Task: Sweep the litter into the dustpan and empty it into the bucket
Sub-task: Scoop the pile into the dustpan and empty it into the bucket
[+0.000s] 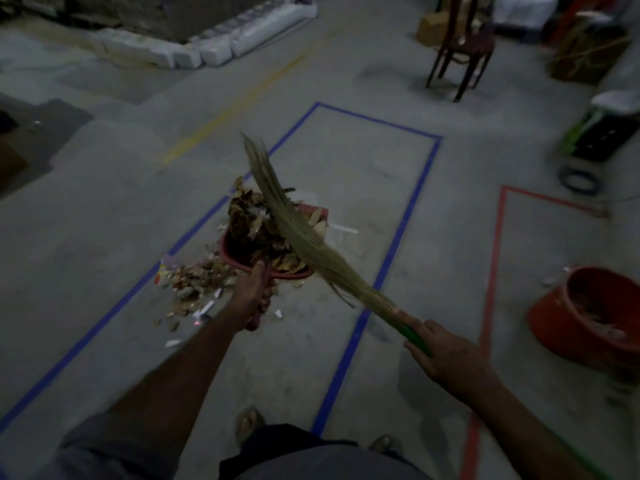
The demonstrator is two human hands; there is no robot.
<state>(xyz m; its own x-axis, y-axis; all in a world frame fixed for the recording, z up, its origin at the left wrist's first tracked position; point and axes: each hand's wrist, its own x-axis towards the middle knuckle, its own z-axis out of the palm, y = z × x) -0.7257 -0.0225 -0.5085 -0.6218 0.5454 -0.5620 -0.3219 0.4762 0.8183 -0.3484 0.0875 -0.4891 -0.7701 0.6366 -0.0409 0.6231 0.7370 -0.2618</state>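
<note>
On a grey concrete floor (pixel 104 220), a left hand (pixel 251 296) grips the handle of a red plastic dustpan (pixel 235 252) heaped with dry brown leaf litter (pixel 252 223). A right hand (pixel 440 348) grasps a straw broom's green handle (pixel 414 337), bristles lying across the heap. More litter lies just left of the pan. A tilted red bucket (pixel 585 313) sits well apart, right.

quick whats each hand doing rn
Left hand: grips the handle of the red dustpan, which is piled with litter.
Right hand: grips the green handle of the broom.
</note>
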